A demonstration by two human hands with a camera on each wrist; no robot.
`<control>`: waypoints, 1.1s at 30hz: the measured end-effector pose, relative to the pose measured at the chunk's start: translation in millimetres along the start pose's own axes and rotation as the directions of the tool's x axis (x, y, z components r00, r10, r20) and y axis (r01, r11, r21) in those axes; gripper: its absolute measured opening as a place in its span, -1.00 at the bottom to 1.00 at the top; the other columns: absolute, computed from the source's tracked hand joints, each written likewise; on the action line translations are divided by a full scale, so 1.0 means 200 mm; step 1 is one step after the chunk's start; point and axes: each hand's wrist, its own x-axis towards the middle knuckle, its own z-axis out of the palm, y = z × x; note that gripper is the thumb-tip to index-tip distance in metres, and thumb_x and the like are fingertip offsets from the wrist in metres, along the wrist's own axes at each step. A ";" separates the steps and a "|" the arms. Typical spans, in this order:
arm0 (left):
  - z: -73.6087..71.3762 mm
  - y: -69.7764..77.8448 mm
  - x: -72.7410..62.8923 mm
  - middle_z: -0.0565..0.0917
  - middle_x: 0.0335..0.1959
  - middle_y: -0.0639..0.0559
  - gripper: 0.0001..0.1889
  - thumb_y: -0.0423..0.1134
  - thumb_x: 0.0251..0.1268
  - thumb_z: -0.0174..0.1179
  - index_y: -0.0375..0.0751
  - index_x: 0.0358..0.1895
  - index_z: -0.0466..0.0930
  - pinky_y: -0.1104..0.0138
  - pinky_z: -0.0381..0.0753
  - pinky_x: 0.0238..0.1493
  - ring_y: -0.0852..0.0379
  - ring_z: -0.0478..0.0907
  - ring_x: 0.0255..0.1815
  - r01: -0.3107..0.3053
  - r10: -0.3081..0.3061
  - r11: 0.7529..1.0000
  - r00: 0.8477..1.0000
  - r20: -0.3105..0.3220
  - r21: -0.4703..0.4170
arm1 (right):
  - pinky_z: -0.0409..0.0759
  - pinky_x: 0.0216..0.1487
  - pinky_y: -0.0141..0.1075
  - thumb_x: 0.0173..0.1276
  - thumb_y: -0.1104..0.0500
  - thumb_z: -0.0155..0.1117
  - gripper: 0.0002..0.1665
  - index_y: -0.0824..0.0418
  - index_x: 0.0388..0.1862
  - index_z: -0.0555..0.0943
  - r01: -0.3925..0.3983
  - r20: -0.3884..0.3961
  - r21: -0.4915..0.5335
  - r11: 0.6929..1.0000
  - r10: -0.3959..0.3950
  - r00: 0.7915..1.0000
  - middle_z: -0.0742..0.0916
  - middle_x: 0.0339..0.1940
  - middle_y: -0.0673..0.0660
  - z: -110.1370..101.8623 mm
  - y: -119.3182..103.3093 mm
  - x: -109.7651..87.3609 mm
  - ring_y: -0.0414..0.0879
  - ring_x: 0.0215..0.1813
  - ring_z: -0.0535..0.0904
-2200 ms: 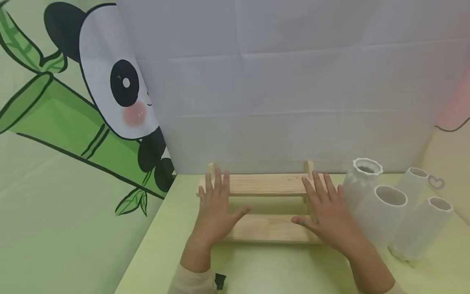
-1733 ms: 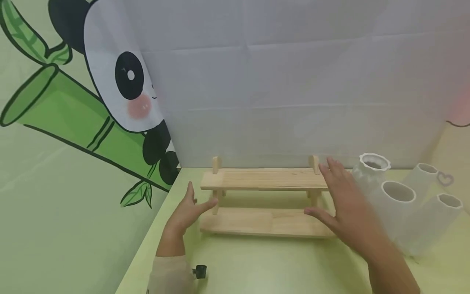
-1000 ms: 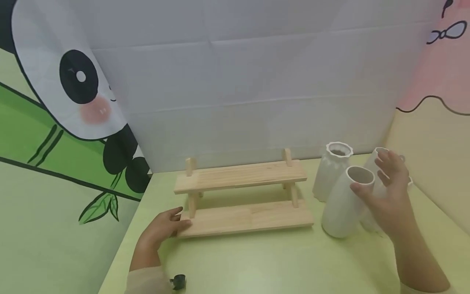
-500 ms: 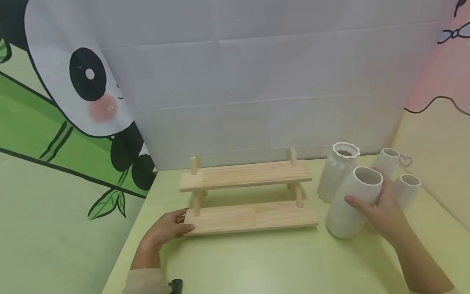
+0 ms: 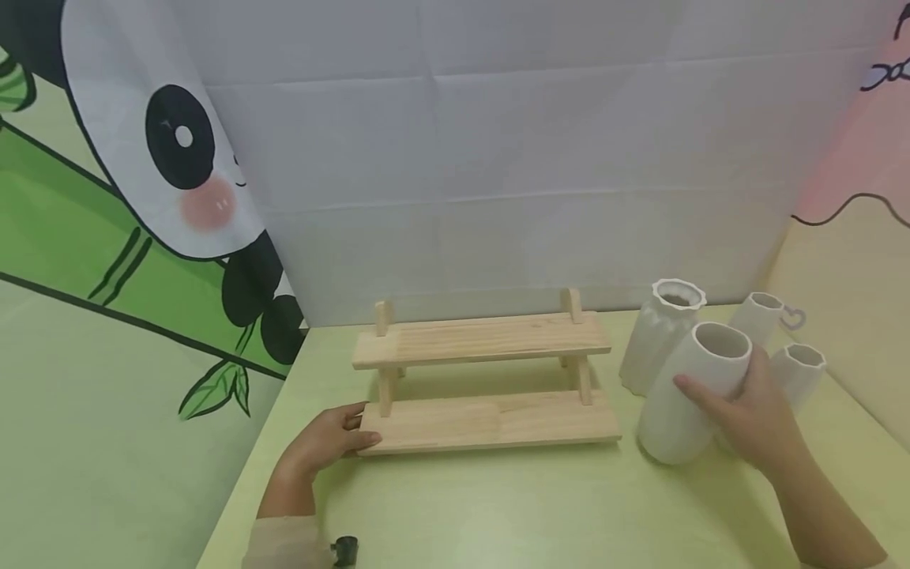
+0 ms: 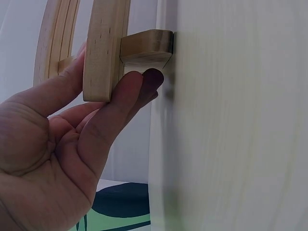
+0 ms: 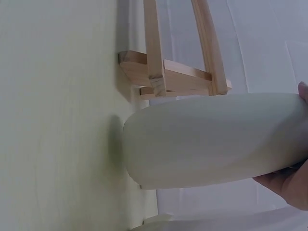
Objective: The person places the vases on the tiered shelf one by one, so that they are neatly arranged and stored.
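Observation:
A two-tier wooden shelf stands on the table near the back wall. At the left end of its lower board, my left hand grips the edge; the left wrist view shows the thumb on one face of the board and curled fingers on the other. To the shelf's right, my right hand holds a smooth white vase around its upper part, thumb on the near side. The right wrist view has the vase with its base close over the table, while most of the hand lies out of frame.
A white vase with a scalloped rim stands behind the held one. Two narrower white vases are to the right, the back one and the front one. A white wall cloth closes off the back.
Both hands began spread over the shelf. The left moved to the lower board's left end and gripped it. The right moved rightward and closed around the smooth vase. The head view also shifted.

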 end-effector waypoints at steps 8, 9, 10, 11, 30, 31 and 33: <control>-0.01 0.00 0.00 0.43 0.35 -0.36 -0.14 -0.15 0.16 0.41 -0.38 0.47 0.20 0.13 0.68 -0.01 -0.05 0.64 0.11 0.004 -0.004 1.000 1.000 -0.008 0.012 | 0.46 -0.26 -0.62 0.24 0.11 0.46 -0.09 0.30 0.42 0.17 0.083 -0.049 0.014 0.996 -0.082 0.995 0.51 0.07 0.08 -0.03 -0.12 0.04 -0.45 -0.16 0.45; -0.01 0.01 -0.01 0.43 0.35 -0.36 -0.14 -0.15 0.16 0.42 -0.38 0.47 0.20 0.13 0.68 -0.01 -0.06 0.64 0.11 0.007 -0.007 1.000 1.000 -0.010 0.012 | 0.46 -0.25 -0.63 0.23 0.12 0.47 -0.09 0.29 0.41 0.18 0.091 -0.050 0.016 0.996 -0.090 0.995 0.50 0.05 0.05 -0.03 -0.13 0.05 -0.44 -0.16 0.46; -0.01 0.01 -0.01 0.43 0.35 -0.36 -0.14 -0.15 0.15 0.42 -0.38 0.47 0.20 0.12 0.68 0.00 -0.05 0.64 0.11 0.009 -0.009 1.000 1.000 -0.012 0.012 | 0.46 -0.25 -0.63 0.23 0.12 0.47 -0.11 0.28 0.40 0.19 0.098 -0.051 0.020 0.995 -0.097 0.994 0.50 0.05 0.02 -0.04 -0.14 0.05 -0.44 -0.15 0.46; -0.01 0.01 -0.01 0.43 0.35 -0.36 -0.14 -0.15 0.15 0.42 -0.37 0.47 0.20 0.12 0.68 0.00 -0.05 0.64 0.10 0.010 -0.010 1.000 1.000 -0.012 0.012 | 0.47 -0.25 -0.63 0.23 0.13 0.47 -0.11 0.27 0.40 0.19 0.106 -0.049 0.022 0.994 -0.105 0.993 0.50 0.04 0.00 -0.04 -0.15 0.05 -0.43 -0.15 0.46; 0.00 0.01 0.01 0.47 0.34 -0.31 -0.19 -0.13 0.17 0.40 -0.33 0.45 0.26 0.14 0.69 -0.04 -0.02 0.65 0.07 0.009 -0.009 1.000 1.000 -0.008 0.022 | 0.51 -0.26 -0.57 0.23 0.05 0.47 -0.11 0.27 0.40 0.21 0.116 0.008 0.014 0.993 -0.116 0.993 0.55 0.08 0.19 0.00 -0.28 0.09 -0.43 -0.15 0.47; 0.00 0.01 0.01 0.47 0.34 -0.31 -0.19 -0.13 0.17 0.41 -0.33 0.45 0.26 0.14 0.69 -0.04 -0.02 0.65 0.07 0.010 -0.009 1.000 1.000 -0.009 0.024 | 0.51 -0.26 -0.57 0.23 0.05 0.48 -0.11 0.26 0.39 0.22 0.119 0.009 0.017 0.993 -0.119 0.993 0.55 0.07 0.18 0.00 -0.29 0.09 -0.42 -0.15 0.48; 0.00 0.01 0.01 0.46 0.34 -0.32 -0.18 -0.14 0.16 0.41 -0.33 0.45 0.26 0.14 0.69 -0.04 -0.03 0.65 0.08 0.013 -0.013 1.000 1.000 -0.012 0.024 | 0.52 -0.24 -0.57 0.22 0.06 0.48 -0.11 0.26 0.39 0.22 0.127 0.013 0.031 0.991 -0.128 0.992 0.55 0.07 0.16 0.01 -0.31 0.09 -0.42 -0.13 0.49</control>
